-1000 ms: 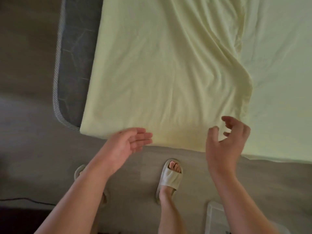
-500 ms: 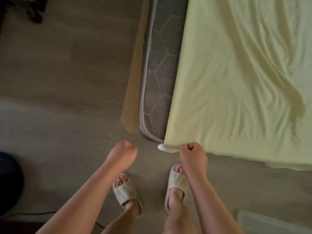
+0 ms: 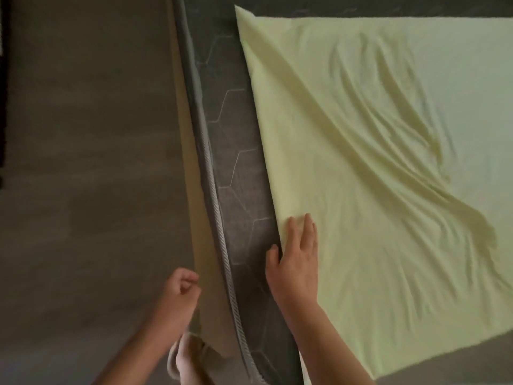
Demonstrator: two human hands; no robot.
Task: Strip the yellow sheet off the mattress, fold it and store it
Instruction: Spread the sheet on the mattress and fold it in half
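Since half a second ago we've shifted around to the side of the bed, and our right hand (image 3: 295,262) has gone from pinching the sheet's corner to lying on top of the fabric along its left edge. Fingers look mostly straight and flat on the cloth, thumb hanging over the edge toward the dark strip, so it's resting on it, not gripping. Our left hand (image 3: 180,290) is curled into a loose fist with nothing in it, hovering lower left of centre over the floor (image 3: 83,162) side, just off the mattress's piped edge.

So where's the yellow sheet (image 3: 374,190)? It fills the right half of the frame, spread over the grey mattress (image 3: 236,162) with a bunch of diagonal wrinkles, and it's already pulled in from the side: a bare band of hex-quilted mattress shows between the piping and the sheet's left edge, and another bare band runs along the top of the frame.

The bit that matters: that left edge runs long, from the upper middle of the frame down to the bottom, and our right hand sits right on it near the lower end. The left hand is well apart from the sheet, across the bare strip. We'd guess the right is the one to gather or lift that edge, with the left reaching in further along.
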